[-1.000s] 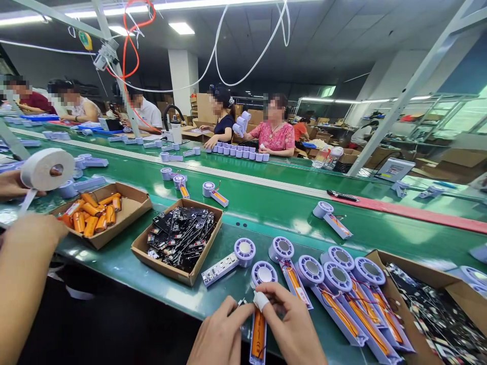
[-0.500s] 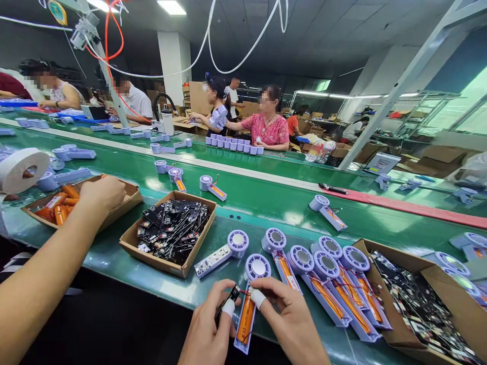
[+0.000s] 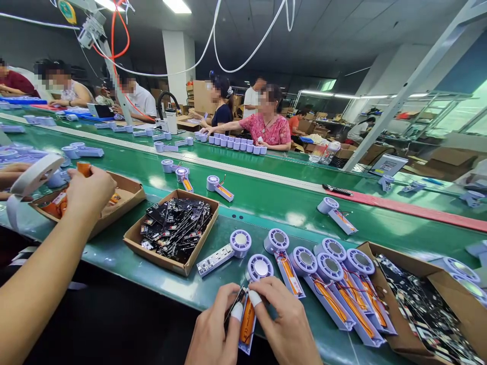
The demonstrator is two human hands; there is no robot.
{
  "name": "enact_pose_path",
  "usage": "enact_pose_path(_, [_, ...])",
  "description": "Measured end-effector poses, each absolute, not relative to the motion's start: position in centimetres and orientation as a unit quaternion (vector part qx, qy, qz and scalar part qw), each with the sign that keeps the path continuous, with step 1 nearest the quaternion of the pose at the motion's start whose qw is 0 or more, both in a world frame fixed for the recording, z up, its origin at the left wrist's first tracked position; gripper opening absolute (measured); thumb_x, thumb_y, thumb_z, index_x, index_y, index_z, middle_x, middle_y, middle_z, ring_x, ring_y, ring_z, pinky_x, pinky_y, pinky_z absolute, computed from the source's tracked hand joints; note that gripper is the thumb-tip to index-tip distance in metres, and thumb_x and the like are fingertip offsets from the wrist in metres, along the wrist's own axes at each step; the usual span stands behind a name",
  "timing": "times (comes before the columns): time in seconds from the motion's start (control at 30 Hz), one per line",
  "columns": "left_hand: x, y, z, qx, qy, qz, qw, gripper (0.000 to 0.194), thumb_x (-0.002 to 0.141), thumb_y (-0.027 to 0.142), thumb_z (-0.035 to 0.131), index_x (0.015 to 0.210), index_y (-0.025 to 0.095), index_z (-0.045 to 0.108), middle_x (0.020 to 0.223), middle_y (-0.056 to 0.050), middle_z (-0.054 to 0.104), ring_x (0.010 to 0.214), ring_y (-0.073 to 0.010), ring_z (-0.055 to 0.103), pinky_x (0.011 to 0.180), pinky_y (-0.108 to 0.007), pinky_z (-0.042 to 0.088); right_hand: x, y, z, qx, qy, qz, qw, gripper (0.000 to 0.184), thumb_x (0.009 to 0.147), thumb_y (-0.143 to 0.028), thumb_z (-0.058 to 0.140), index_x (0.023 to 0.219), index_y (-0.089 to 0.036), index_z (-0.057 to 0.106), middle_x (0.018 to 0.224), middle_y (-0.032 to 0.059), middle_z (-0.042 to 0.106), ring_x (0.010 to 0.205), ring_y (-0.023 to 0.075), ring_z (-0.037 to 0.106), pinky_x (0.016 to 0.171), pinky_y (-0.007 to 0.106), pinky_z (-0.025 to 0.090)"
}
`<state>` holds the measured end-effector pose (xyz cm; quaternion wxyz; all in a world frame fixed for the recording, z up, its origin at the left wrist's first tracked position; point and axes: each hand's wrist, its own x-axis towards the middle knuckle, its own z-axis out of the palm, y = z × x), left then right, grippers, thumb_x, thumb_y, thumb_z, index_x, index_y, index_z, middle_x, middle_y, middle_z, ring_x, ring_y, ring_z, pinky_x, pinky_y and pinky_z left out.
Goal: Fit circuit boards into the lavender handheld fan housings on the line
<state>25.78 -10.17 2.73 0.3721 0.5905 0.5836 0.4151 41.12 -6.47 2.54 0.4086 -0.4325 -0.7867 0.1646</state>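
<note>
At the near edge of the green bench my left hand [image 3: 215, 329] pinches a small black circuit board [image 3: 235, 303] between taped fingertips. My right hand [image 3: 285, 324] is closed on a lavender fan housing [image 3: 255, 284] whose handle carries an orange battery [image 3: 247, 320]. The board is held against the handle's left side. Both hands meet over this one unit.
A cardboard box of black circuit boards [image 3: 173, 228] sits left of centre; another box of boards [image 3: 426, 304] is at right. Several assembled fan units [image 3: 335, 279] lie in a row. A neighbour's arm [image 3: 45, 263] holds a battery over a box of orange batteries [image 3: 114, 197]. Workers sit across the conveyor.
My hands have drawn closer together, bringing the black board against the fan's handle. The neighbour's hand has lifted an orange battery out of the box.
</note>
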Motion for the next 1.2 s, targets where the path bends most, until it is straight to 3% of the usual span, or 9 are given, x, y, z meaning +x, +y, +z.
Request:
enact_pose_path(0.13, [25.7,-10.0,2.9,0.575,0.583,0.416,0.396,0.027,0.09,0.032,0.042,0.111,0.026,0.057,0.106,-0.005,0.074,0.093,-0.0213,0.07,0.071,-0.025,0.052,41.2,-6.8,1.9,-0.417,-0.804,0.129,0.404,0.028,0.092,-0.011,0.05,0.115,-0.023,0.06,0.097,0.0062,0.062,0.088,0.0183,0.063,0.078,0.027,0.053])
enact_pose_path(0.37, [25.7,-10.0,2.5,0.561,0.587,0.426,0.4,0.026,0.089,0.031,0.044,0.109,0.026,0.059,0.105,-0.006,0.075,0.097,-0.0234,0.069,0.075,-0.027,0.053,41.1,-6.5,3.0,-0.464,-0.76,0.241,0.387,0.015,0.094,-0.014,0.048,0.093,-0.023,0.06,0.09,0.0035,0.062,0.084,0.0174,0.062,0.073,0.025,0.051])
enact_pose_path(0.57, [25.8,-9.9,2.6,0.57,0.589,0.428,0.38,0.026,0.089,0.03,0.042,0.108,0.028,0.06,0.105,-0.003,0.074,0.092,-0.0209,0.07,0.075,-0.026,0.052,41.3,-6.6,2.3,-0.426,-0.816,0.141,0.365,0.031,0.092,-0.008,0.043,0.116,-0.024,0.056,0.101,0.0067,0.059,0.092,0.0199,0.06,0.08,0.031,0.053])
enact_pose_path(0.83, [25.6,-9.9,2.5,0.578,0.583,0.437,0.368,0.023,0.091,0.031,0.043,0.106,0.028,0.06,0.102,-0.002,0.075,0.087,-0.0202,0.07,0.076,-0.026,0.052,41.0,-6.6,2.2,-0.453,-0.786,0.157,0.39,0.019,0.095,-0.014,0.045,0.104,-0.022,0.06,0.096,0.0067,0.059,0.089,0.019,0.061,0.077,0.029,0.053])
enact_pose_path(1.1, [25.9,-9.8,2.7,0.606,0.576,0.452,0.309,0.026,0.091,0.024,0.045,0.107,0.026,0.065,0.102,-0.004,0.075,0.09,-0.0209,0.071,0.078,-0.027,0.055,41.2,-6.6,2.6,-0.456,-0.819,0.073,0.342,0.026,0.091,-0.01,0.044,0.105,-0.023,0.062,0.094,0.0068,0.059,0.084,0.0202,0.06,0.071,0.031,0.053])
enact_pose_path(1.2, [25.8,-10.0,1.5,0.654,0.563,0.436,0.255,0.03,0.092,0.019,0.046,0.114,0.023,0.066,0.111,-0.006,0.074,0.099,-0.0204,0.071,0.086,-0.026,0.056,41.1,-6.7,2.5,-0.464,-0.825,0.051,0.318,0.028,0.09,-0.008,0.043,0.105,-0.023,0.061,0.095,0.0073,0.058,0.083,0.0213,0.06,0.07,0.033,0.053])
